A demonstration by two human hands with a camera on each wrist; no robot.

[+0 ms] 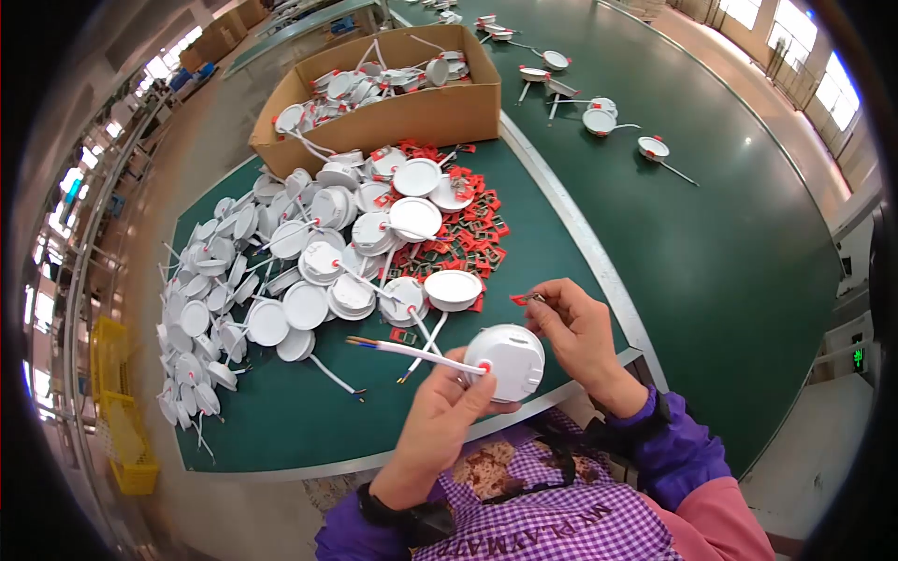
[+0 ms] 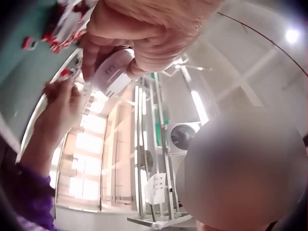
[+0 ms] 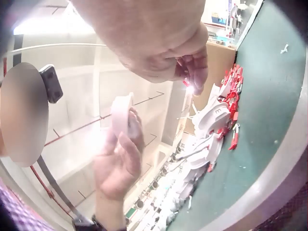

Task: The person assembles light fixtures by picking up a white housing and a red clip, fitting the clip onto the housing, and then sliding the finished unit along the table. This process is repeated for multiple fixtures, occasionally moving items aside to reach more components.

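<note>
My left hand (image 1: 438,423) grips a round white downlight (image 1: 507,363) by its rim, its back turned up. A white cable (image 1: 421,353) with bared wire ends leaves the light by a red grommet and points left. Just right of the light, my right hand (image 1: 582,338) pinches a small red clip (image 1: 520,300) with a metal part between thumb and fingers, apart from the light. In the left wrist view the downlight (image 2: 113,71) lies under the left fingers. The right wrist view shows the right hand (image 3: 185,65) above the left hand (image 3: 115,166).
A large heap of white downlights (image 1: 267,323) covers the left of the green table (image 1: 327,439). Red clips (image 1: 482,224) lie piled beside it. Behind stands a cardboard box (image 1: 402,110) of more lights. Past a metal edge, a green belt (image 1: 692,252) carries several lights with clips.
</note>
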